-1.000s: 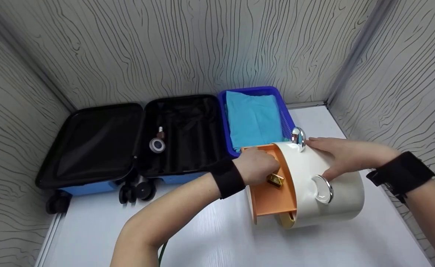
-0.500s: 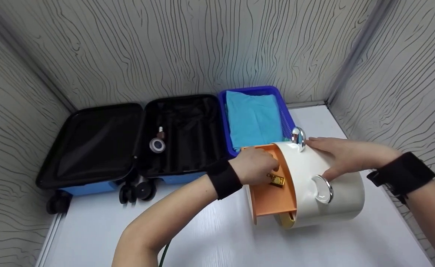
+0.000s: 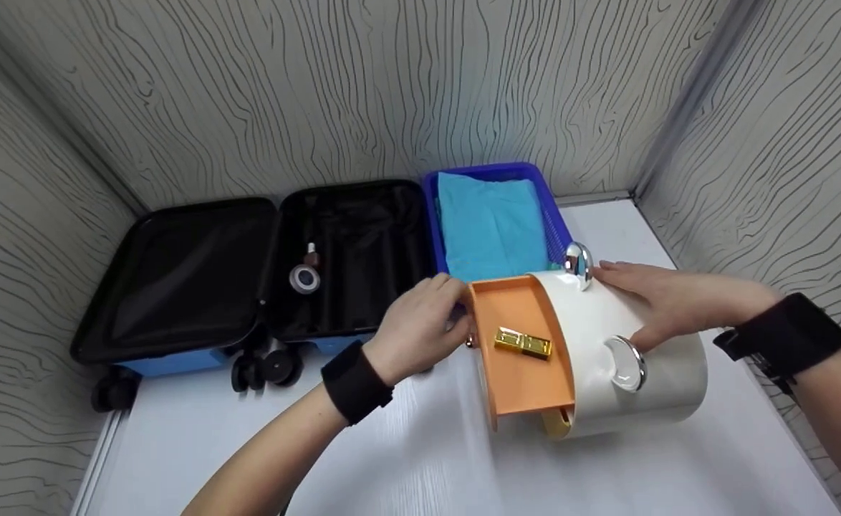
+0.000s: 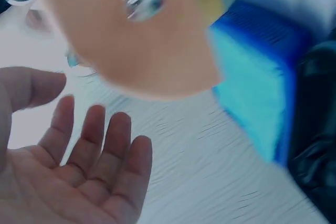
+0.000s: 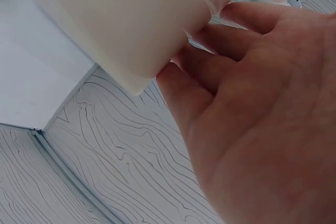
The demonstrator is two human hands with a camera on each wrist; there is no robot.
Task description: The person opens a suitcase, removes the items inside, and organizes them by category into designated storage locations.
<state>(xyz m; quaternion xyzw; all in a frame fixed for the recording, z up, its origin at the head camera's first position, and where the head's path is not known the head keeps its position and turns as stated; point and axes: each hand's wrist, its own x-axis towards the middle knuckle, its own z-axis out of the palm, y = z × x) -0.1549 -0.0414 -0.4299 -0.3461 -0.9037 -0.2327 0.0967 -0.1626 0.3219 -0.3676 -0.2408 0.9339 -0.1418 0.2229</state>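
A white storage box with silver trim lies on the table, its orange drawer pulled out to the left. Inside the drawer sits a gold, lipstick-like tube. My left hand is just outside the drawer's front; in the left wrist view the palm is bare, fingers loosely bent, apart from the drawer front and its silver knob. My right hand rests spread on top of the box, fingers touching its white shell in the right wrist view.
An open black-lined suitcase stands at the left, holding a round compact-like item and a small brown bottle with a white top. Behind the box is a blue basket with a folded turquoise cloth. Patterned walls close in the table.
My left hand has come out of the drawer and moved left, past its front edge. The gold tube, partly covered before, now lies in full view. My right hand stays on the box.
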